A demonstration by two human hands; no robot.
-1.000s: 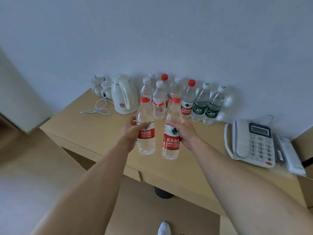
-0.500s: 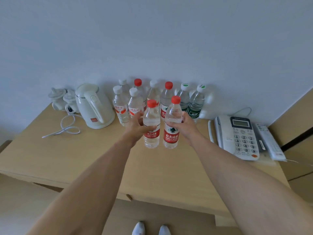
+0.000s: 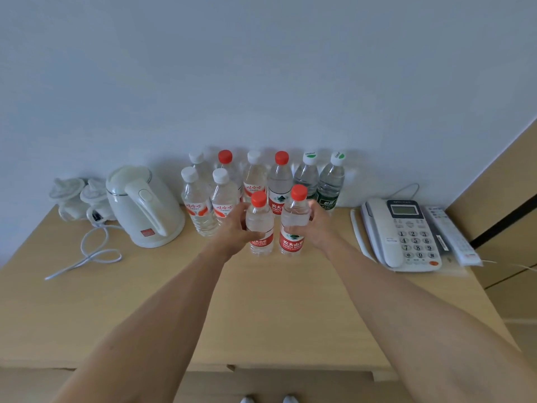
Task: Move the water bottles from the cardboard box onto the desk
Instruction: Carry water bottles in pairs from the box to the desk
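My left hand [image 3: 236,228] grips a clear red-capped water bottle [image 3: 259,222] with a red label. My right hand [image 3: 318,225] grips a second red-capped bottle [image 3: 293,219] beside it. Both bottles stand upright with their bases at the surface of the wooden desk [image 3: 276,309], just in front of a cluster of several more water bottles [image 3: 255,175] lined against the wall. Those have white, red and green-marked caps. The cardboard box is not in view.
A white electric kettle [image 3: 145,205] with a loose cord [image 3: 90,254] stands at the left, two white cups [image 3: 78,199] behind it. At the right lie a white desk phone [image 3: 401,234] and a remote control [image 3: 449,234]. A wooden panel [image 3: 505,205] flanks the desk's right.
Both hands have carried the two bottles forward and down, from above the desk's front to right in front of the cluster of bottles. My view has moved closer to the desk.
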